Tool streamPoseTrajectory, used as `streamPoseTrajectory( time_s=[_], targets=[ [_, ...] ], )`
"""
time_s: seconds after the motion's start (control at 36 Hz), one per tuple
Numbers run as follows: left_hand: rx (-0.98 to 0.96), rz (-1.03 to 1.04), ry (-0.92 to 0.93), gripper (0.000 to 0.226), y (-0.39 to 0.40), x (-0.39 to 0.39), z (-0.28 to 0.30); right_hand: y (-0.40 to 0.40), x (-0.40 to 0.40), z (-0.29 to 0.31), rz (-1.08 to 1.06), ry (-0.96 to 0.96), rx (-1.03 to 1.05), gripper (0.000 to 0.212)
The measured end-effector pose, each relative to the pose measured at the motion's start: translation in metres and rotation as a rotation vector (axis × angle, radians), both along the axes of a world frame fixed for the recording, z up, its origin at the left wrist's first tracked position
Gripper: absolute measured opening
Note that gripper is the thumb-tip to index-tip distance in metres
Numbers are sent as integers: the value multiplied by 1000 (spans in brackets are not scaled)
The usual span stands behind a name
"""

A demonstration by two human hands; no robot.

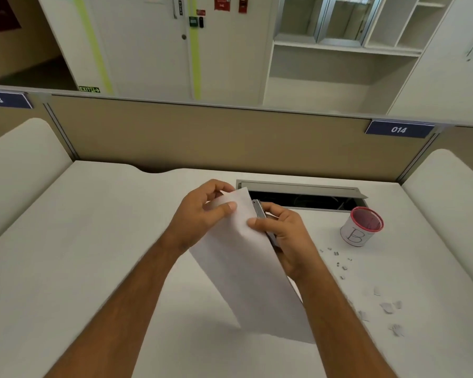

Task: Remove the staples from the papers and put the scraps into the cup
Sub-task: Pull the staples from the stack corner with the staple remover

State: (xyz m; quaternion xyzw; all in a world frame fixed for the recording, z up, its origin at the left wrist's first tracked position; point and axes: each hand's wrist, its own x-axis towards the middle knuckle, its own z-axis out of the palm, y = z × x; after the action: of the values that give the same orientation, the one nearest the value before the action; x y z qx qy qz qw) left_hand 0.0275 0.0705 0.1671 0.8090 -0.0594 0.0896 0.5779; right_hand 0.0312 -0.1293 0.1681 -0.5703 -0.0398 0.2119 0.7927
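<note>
While the papers (246, 263) half hide its metal tool (265, 225), both hands pinch them: left (202, 214), right (287, 236).

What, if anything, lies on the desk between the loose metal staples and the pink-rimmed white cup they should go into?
Nothing visible: the small grey metal staples lie just in front of the pink-rimmed white cup, with only bare white desk between them.

Metal tool (265, 223) largely hidden behind paper (246, 257) and right hand (284, 236); type unclear. Small bits (339, 264) on desk (93, 241) too tiny to identify. Cup (362, 226) contents not discernible. Both forearms cut off at bottom edge
</note>
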Motion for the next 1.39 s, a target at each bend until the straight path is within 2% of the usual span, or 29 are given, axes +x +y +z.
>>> streamPoseTrajectory(
  time_s=[0.11,0.31,0.5,0.58,0.69,0.78,0.97,1.14,1.28,1.39],
  targets=[
    [-18,-26,33,20,-5,-3,8,-2,-6,7,-7,0,18,28],
    [-232,-135,171,22,-4,-5,9,-5,-13,5,40,67,28,35],
    [-224,-145,287,20,-3,-7,-8,-8,-12,-18,-37,68,4,40],
    [-148,-103,313,13,-5,-8,-22,-10,-11,-35,-96,-20,-115,39],
    [-67,-50,398,11,-11,-9,-44,-10,-11,-65,-275,-179,-467,28],
    [-77,-13,431,10,-13,-10,-57,-13,-13,-83,-381,-295,-667,31],
    [-67,36,455,10,-16,-8,-75,-10,-28,-99,-387,-610,-752,27],
    [-106,65,464,10,-16,-3,-80,-9,-33,-100,-392,-674,-819,25],
    [-89,119,460,11,-15,0,-81,-12,-34,-97,-524,-847,-916,25],
    [-79,118,458,11,-15,2,-82,-12,-31,-92,-532,-913,-931,24]
  ],
)
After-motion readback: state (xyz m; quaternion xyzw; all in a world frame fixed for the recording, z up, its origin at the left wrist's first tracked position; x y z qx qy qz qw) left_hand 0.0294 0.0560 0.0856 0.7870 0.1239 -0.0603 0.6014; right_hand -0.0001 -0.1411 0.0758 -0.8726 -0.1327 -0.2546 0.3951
